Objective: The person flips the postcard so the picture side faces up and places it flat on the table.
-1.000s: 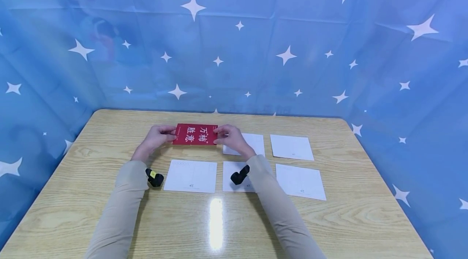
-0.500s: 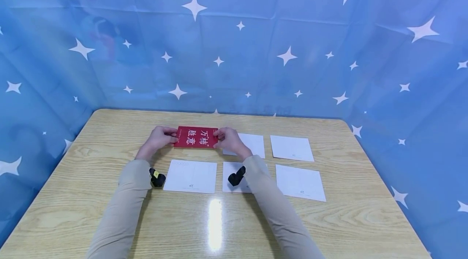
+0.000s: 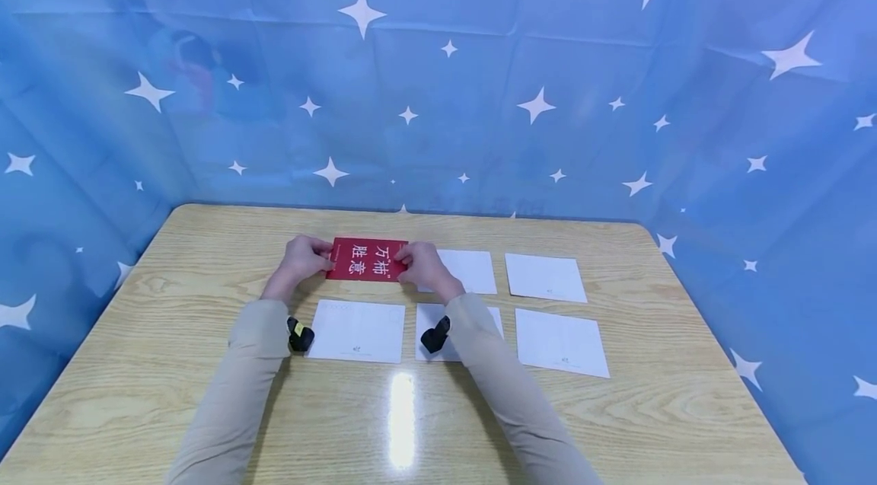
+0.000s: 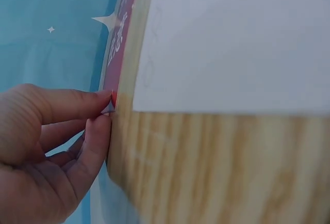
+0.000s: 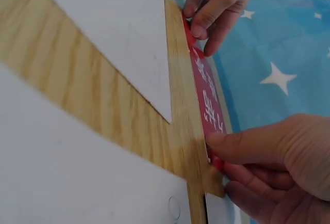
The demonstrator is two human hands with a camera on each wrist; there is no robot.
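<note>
A red card (image 3: 366, 260) with large white Chinese characters lies low at the back left of the table, its characters turned sideways in the head view. My left hand (image 3: 304, 263) pinches its left end between thumb and fingers, seen close in the left wrist view, where the card (image 4: 119, 48) runs away from the fingertips. At the opposite end my right hand (image 3: 426, 269) pinches the card's right edge. The right wrist view shows the right thumb (image 5: 232, 144) on the card's face with the fingers beneath, and the left hand (image 5: 219, 4) at the far end.
In front of the red card lies a white card (image 3: 356, 330). More white cards, partly under the right forearm, lie at the middle (image 3: 473, 272) and right (image 3: 546, 277) of the wooden table (image 3: 171, 394). A blue star-patterned cloth (image 3: 438, 74) hangs behind the table.
The red card has come slightly toward the front and down, held by both hands throughout. My right hand has shifted a little left along its edge. The white cards stay where they were.
</note>
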